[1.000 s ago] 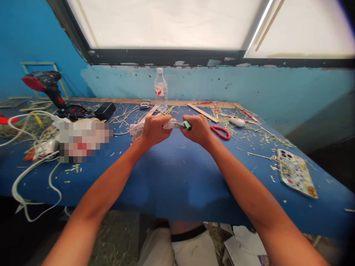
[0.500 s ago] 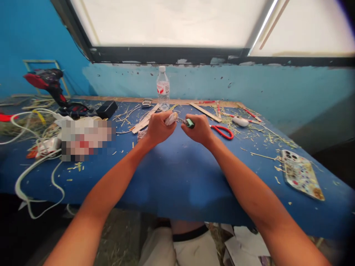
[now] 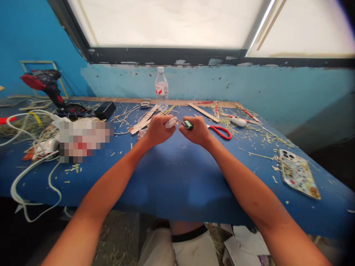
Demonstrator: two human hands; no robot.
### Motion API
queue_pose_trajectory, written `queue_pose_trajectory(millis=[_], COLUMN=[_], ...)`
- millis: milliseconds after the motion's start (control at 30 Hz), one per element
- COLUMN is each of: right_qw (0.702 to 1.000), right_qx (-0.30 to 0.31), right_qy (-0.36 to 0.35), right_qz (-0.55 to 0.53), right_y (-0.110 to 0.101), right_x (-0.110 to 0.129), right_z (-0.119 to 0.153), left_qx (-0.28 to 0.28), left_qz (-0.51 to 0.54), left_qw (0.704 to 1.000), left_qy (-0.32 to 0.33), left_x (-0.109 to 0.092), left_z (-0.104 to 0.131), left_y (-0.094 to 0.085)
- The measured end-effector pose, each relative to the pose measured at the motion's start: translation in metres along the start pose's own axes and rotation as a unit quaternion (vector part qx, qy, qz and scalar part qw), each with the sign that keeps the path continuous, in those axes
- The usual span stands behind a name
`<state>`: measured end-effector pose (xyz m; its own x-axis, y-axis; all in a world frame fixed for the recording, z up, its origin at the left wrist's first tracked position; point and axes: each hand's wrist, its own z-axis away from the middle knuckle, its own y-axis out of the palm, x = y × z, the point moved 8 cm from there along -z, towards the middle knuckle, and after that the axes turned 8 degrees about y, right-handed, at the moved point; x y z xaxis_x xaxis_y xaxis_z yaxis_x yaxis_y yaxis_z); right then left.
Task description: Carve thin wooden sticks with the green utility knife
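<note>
My left hand (image 3: 158, 130) is closed around a crumpled whitish bundle (image 3: 171, 123), perhaps cloth; its far end pokes out past the wrist side. Facing it, my right hand (image 3: 197, 131) grips a green-handled tool (image 3: 189, 125). A thin dark metal part runs from this handle toward the bundle; fingers hide the rest, and I cannot tell if it touches. Both hands are held close together over the blue table (image 3: 180, 170). Just right of my right hand lie red-handled scissors (image 3: 227, 135), their blades partly behind it.
Behind the hands stand a water bottle (image 3: 161, 90) and flat wooden strips (image 3: 144, 120). A cordless drill (image 3: 55, 88), black box (image 3: 105, 110) and white cables (image 3: 19, 181) occupy the left. On the right are a white mouse-shaped object (image 3: 238, 121), straw scraps and a phone (image 3: 299, 173).
The view has shifted slightly, moving the table items a little to the left. Both hands keep their grips; the green handle sits slightly lower, with its metal part still toward the bundle.
</note>
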<state>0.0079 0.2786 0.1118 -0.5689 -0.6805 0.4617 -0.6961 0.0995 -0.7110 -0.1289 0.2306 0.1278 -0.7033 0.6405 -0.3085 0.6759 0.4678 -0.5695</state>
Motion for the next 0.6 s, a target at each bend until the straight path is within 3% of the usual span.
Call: queue_pose_trajectory(millis=[600], right_qw=[0.999], right_qx=[0.016], right_qy=[-0.011], right_qz=[-0.037], right_y=[0.0053], right_x=[0.0102], right_z=[0.0047], left_qx=[0.007], left_qz=[0.02], left_qw=[0.999], left_qy=[0.027], left_x=[-0.0032], left_z=[0.0003], left_y=[0.0052])
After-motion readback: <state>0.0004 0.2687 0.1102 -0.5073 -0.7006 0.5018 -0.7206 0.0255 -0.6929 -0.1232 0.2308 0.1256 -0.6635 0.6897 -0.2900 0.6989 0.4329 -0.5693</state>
